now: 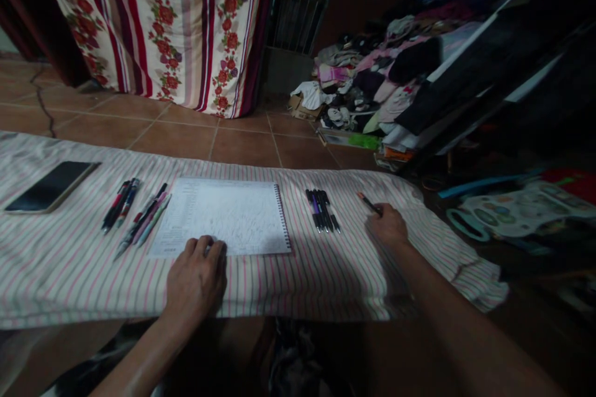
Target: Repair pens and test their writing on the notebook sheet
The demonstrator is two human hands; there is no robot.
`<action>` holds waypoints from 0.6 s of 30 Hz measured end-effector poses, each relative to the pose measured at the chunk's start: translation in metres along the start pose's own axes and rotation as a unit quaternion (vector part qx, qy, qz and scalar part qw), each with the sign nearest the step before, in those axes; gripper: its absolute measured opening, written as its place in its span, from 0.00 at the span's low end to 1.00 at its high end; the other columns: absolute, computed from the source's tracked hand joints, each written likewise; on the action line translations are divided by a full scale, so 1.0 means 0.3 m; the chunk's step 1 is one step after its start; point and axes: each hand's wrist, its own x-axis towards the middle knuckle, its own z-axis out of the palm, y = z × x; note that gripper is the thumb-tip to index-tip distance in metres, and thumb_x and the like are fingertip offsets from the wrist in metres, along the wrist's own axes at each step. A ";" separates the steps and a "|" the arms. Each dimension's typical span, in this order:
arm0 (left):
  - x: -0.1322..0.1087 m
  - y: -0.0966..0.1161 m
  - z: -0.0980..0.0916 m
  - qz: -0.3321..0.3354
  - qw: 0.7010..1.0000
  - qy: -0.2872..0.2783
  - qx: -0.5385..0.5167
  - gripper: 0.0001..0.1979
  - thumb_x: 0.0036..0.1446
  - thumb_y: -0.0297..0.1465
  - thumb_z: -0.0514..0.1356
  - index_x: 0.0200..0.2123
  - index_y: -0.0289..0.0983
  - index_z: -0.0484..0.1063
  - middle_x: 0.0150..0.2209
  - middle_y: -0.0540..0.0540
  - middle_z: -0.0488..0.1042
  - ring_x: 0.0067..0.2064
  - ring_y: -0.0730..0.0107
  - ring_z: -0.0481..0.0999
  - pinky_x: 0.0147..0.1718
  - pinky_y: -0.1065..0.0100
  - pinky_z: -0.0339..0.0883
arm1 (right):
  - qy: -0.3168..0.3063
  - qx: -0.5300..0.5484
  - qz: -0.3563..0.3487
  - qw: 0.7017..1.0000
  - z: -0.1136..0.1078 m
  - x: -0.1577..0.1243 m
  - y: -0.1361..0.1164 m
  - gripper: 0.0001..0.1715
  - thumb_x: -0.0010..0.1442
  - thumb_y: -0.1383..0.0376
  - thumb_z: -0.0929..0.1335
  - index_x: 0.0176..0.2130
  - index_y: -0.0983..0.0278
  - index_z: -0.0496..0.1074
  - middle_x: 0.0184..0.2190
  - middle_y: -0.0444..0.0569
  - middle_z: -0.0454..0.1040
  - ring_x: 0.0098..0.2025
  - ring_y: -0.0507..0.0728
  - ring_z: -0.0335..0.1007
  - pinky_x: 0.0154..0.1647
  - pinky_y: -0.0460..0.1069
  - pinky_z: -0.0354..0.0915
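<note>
Two hands lay on the striped cloth (69, 273) at lower centre of the head view: the left hand (196, 277) rested flat, fingers loosely spread, on the near edge of the spiral notebook (223, 214). Right of centre, the right hand (388, 226) was closed around an orange-tipped pen (367, 203), near a cluster of dark pens (321, 209). More pens (135, 214) and a phone (51, 186) lay at left.

Head view, downward (dim, perhaps near)

One notebook (223, 216), one phone (51, 186), three pen clusters, one orange-tipped pen (369, 203), two hands.
</note>
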 end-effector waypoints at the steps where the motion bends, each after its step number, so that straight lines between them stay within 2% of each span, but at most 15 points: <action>1: 0.001 0.002 -0.002 -0.003 1.000 -0.007 -0.003 0.10 0.57 0.29 0.51 0.38 0.38 0.71 0.39 0.42 0.71 0.40 0.58 0.66 0.35 0.63 0.64 | -0.013 -0.009 -0.010 1.000 0.010 -0.004 0.001 0.22 0.53 0.69 0.60 0.47 0.73 0.66 0.41 0.64 0.71 0.43 0.64 0.67 0.41 0.52 0.58; 5: 0.004 0.005 -0.007 -0.019 1.000 -0.013 -0.015 0.10 0.57 0.28 0.50 0.38 0.39 0.70 0.39 0.43 0.69 0.41 0.59 0.65 0.35 0.63 0.64 | -0.058 -0.079 -0.079 0.992 0.034 -0.018 0.009 0.21 0.54 0.72 0.59 0.47 0.73 0.66 0.43 0.66 0.71 0.45 0.64 0.66 0.45 0.53 0.55; 9: 0.002 -0.007 -0.008 -0.011 0.999 -0.018 -0.033 0.09 0.57 0.28 0.50 0.39 0.38 0.69 0.38 0.43 0.68 0.42 0.59 0.64 0.37 0.63 0.63 | -0.072 -0.087 -0.075 0.991 0.002 -0.028 -0.001 0.23 0.53 0.71 0.60 0.49 0.73 0.65 0.39 0.66 0.73 0.38 0.63 0.70 0.39 0.51 0.58; 12: -0.002 -0.017 -0.006 0.005 0.998 -0.020 -0.051 0.09 0.57 0.28 0.49 0.38 0.37 0.68 0.38 0.43 0.68 0.41 0.60 0.64 0.37 0.63 0.63 | -0.053 -0.092 -0.079 0.991 -0.037 -0.039 -0.033 0.18 0.53 0.70 0.62 0.44 0.71 0.69 0.36 0.65 0.74 0.39 0.62 0.70 0.40 0.51 0.58; 14: -0.005 -0.022 -0.002 0.010 0.998 -0.017 -0.059 0.09 0.58 0.28 0.49 0.38 0.37 0.68 0.38 0.43 0.68 0.41 0.60 0.64 0.37 0.62 0.63 | -0.024 -0.061 -0.077 0.995 -0.060 -0.047 -0.069 0.15 0.51 0.71 0.63 0.39 0.71 0.72 0.36 0.65 0.74 0.40 0.63 0.69 0.42 0.51 0.58; 18: -0.005 -0.033 0.009 0.004 0.997 -0.016 -0.074 0.09 0.57 0.27 0.50 0.37 0.38 0.68 0.37 0.43 0.68 0.41 0.60 0.65 0.35 0.63 0.63 | 0.041 0.106 -0.072 0.991 -0.084 -0.066 -0.184 0.13 0.47 0.73 0.64 0.34 0.71 0.74 0.35 0.66 0.73 0.41 0.65 0.68 0.44 0.55 0.58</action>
